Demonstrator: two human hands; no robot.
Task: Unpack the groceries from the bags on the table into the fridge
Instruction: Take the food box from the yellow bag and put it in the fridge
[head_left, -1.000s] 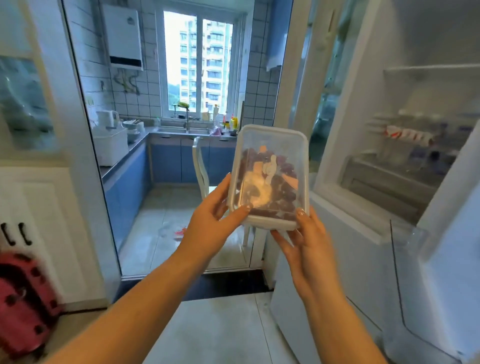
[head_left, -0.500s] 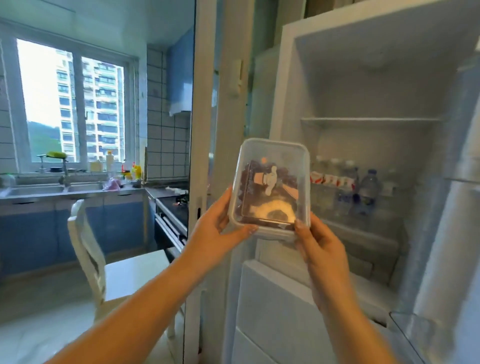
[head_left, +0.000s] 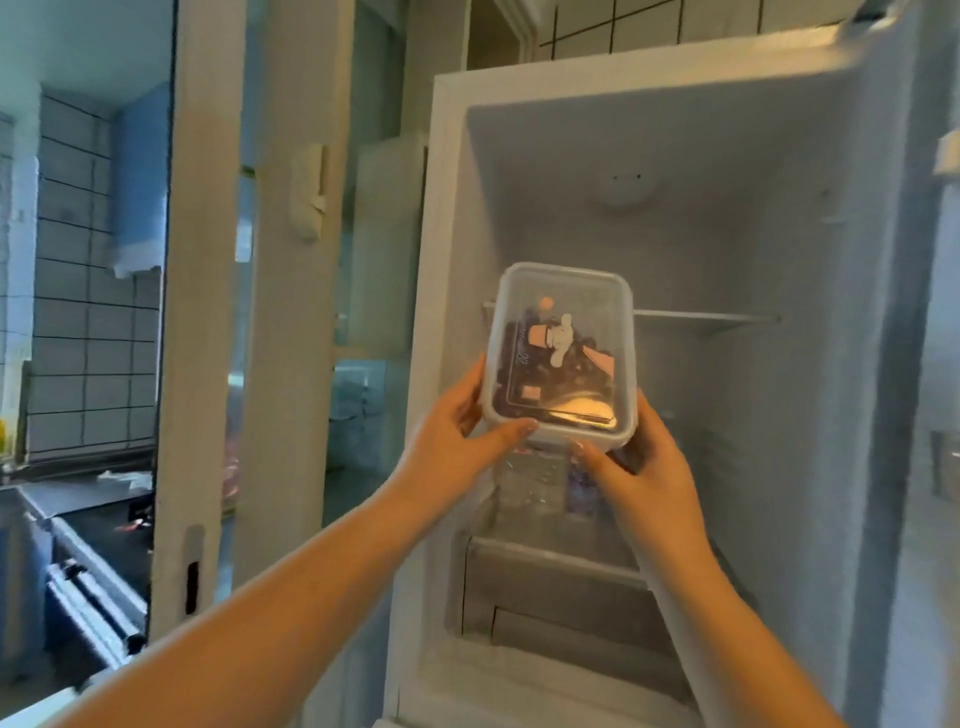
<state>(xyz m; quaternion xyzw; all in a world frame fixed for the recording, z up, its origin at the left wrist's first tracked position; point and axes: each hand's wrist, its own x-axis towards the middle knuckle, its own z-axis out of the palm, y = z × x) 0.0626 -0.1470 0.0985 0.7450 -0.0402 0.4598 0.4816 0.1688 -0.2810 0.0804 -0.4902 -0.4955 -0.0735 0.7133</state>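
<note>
A clear plastic food box (head_left: 561, 353) with a lid, dark contents and a small cartoon sticker is held up in front of the open fridge (head_left: 675, 208). My left hand (head_left: 457, 447) grips its lower left corner, thumb on the front. My right hand (head_left: 639, 467) holds its lower right edge from below. The box hovers at the height of the fridge's glass shelf (head_left: 706, 318), in front of the left part of the compartment.
Water bottles (head_left: 535, 478) stand on the lower fridge shelf behind my hands. A grey drawer (head_left: 561, 597) sits below them. The fridge door (head_left: 940, 364) hangs open at the right. A door frame (head_left: 202, 312) and a kitchen counter (head_left: 78, 519) lie to the left.
My view has turned right and up from the kitchen to face the fridge interior. Both hands have carried the box up toward the fridge, keeping the same hold.
</note>
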